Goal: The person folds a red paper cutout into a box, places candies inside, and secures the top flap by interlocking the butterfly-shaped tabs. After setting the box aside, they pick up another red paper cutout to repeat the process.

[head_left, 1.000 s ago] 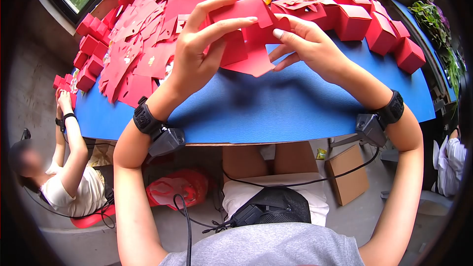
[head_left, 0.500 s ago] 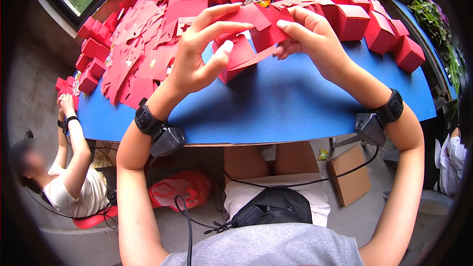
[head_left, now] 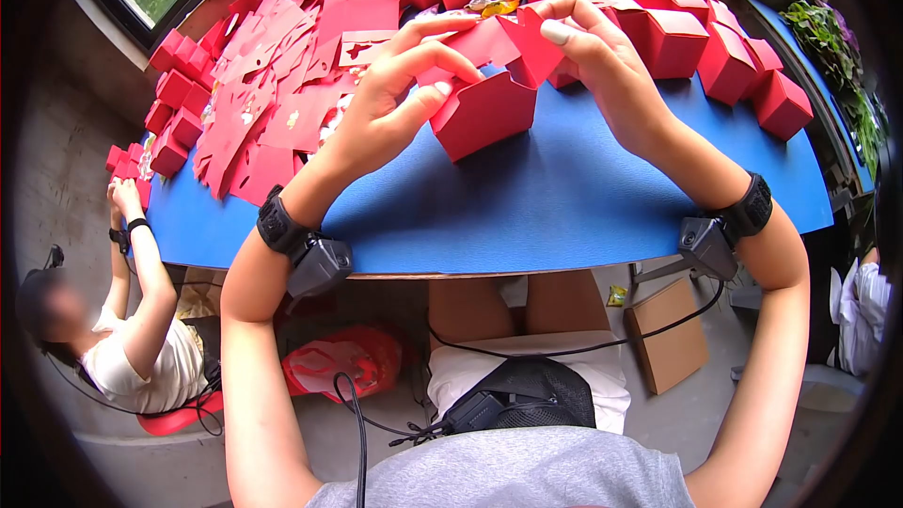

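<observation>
A partly folded red paper box [head_left: 487,116] is held between my hands above the blue table, with its top open and flaps sticking up. My left hand [head_left: 400,99] grips its left side, the thumb on the near wall and the fingers over the far left flap. At the right corner, my right hand [head_left: 602,61] has thumb and fingers closed on an upright pointed flap [head_left: 534,45]. Some of the right fingertips are hidden behind the card. Just beyond the box lies a small yellow wrapped packet [head_left: 499,6].
Flat red card pieces [head_left: 268,99] are heaped at the left of the blue table [head_left: 583,198]. Closed red boxes [head_left: 675,42] stand in rows at the back and right. Another person [head_left: 141,343] works at the far left. A cardboard box [head_left: 668,337] is on the floor.
The near flap, which lay out over the opening, is now lowered or turned so the near wall shows. My right hand has shifted slightly up to the pointed corner flap.
</observation>
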Motion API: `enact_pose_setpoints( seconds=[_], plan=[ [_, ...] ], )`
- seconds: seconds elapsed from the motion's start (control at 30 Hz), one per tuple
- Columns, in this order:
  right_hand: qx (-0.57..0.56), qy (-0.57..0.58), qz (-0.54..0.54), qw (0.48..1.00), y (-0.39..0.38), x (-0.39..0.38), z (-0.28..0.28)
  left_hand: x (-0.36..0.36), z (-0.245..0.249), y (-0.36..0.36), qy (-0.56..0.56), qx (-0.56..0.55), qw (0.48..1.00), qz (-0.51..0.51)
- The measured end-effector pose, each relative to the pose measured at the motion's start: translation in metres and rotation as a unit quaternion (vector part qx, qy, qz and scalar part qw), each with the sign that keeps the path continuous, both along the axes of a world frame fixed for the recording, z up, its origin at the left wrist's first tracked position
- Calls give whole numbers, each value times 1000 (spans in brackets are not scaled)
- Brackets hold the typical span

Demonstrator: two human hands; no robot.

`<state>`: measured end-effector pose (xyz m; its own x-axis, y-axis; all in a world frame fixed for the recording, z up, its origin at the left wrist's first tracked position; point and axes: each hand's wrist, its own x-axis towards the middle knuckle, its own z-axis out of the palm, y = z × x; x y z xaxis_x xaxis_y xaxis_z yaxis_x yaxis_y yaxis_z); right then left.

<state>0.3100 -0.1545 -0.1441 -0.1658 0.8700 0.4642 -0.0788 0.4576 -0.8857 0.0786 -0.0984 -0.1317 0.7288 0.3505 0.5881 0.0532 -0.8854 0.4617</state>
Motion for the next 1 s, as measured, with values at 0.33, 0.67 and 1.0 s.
enact_pose_setpoints(
  seconds=[0.33, 0.67, 1.0],
  plan=[
    [82, -126, 26, 988, -1, -4, -6, 2, 2, -7, 24, -34, 998, -50],
    [199, -233, -70, 949, -1, -5, -6, 6, 5, -15, -71, 108, 989, -72],
    [186, -225, -56, 955, 4, -3, -9, 5, 2, -15, -57, 159, 985, 25]
  ],
)
